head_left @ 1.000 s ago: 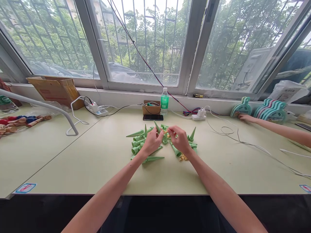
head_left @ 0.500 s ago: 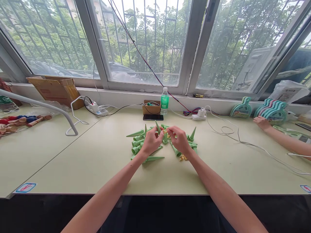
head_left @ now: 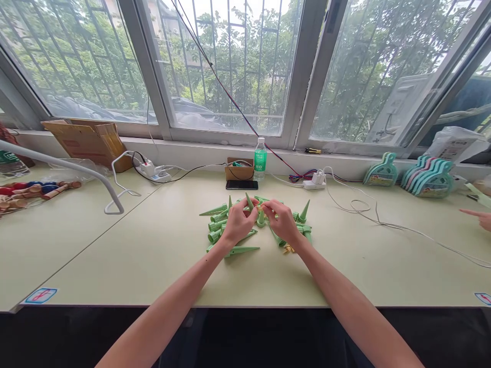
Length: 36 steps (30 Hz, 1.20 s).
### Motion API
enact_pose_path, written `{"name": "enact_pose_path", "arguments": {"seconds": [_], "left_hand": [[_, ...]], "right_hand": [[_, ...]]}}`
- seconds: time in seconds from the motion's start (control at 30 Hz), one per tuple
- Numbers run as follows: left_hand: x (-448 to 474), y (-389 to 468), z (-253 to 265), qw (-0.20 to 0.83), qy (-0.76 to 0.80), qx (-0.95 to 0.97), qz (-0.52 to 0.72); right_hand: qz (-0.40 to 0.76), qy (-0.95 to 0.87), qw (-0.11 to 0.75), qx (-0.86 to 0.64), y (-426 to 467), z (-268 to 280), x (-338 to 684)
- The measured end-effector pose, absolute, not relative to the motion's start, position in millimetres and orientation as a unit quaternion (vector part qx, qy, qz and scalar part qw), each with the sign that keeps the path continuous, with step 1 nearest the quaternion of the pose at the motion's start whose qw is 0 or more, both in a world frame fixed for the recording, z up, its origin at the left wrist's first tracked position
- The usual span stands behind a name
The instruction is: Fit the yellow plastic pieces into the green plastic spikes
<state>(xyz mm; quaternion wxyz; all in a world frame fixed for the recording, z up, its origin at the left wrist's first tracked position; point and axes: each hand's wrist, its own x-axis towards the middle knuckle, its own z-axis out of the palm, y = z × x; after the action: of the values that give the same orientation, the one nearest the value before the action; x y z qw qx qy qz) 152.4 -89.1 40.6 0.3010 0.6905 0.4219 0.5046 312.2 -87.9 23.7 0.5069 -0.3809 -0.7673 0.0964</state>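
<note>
The fingertips of both hands meet over the middle of a heap of green cones, and what passes between them is small and hard to read: the left hand [head_left: 238,223] has its fingers curled in around a green cone [head_left: 249,202] whose tip sticks up past the knuckles, while the right hand [head_left: 283,221] pinches toward it with thumb and forefinger closed on a small yellowish piece [head_left: 261,207] that is mostly hidden by the fingers. Whether that piece is touching the held cone cannot be told, since the backs of both hands cover the contact. Around and under the hands lies the pile of green cones [head_left: 220,223], strewn on the table [head_left: 153,255] with points facing every way; one stands upright at the right edge of the heap, and a long one lies flat just in front of the left wrist. A few more yellowish bits [head_left: 288,249] peek out by the right wrist, partly covered. Beyond the pile a dark phone [head_left: 241,185] lies flat in front of a small cardboard box [head_left: 238,170], with a green-labelled water bottle [head_left: 260,159] beside it. White cables and power strips trail along the sill side. At the far right edge, another person's hand [head_left: 482,218] is cut off by the frame, one finger pointing inward, near a stack of teal paddle-shaped items [head_left: 427,176].
</note>
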Motion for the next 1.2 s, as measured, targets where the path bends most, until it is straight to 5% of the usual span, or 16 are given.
{"name": "enact_pose_path", "arguments": {"seconds": [1.2], "left_hand": [[153.2,-93.6,41.0,0.33,0.372,0.715,0.492]], "right_hand": [[0.072,-0.736,0.51,-0.439,-84.2,21.5,312.2]]}}
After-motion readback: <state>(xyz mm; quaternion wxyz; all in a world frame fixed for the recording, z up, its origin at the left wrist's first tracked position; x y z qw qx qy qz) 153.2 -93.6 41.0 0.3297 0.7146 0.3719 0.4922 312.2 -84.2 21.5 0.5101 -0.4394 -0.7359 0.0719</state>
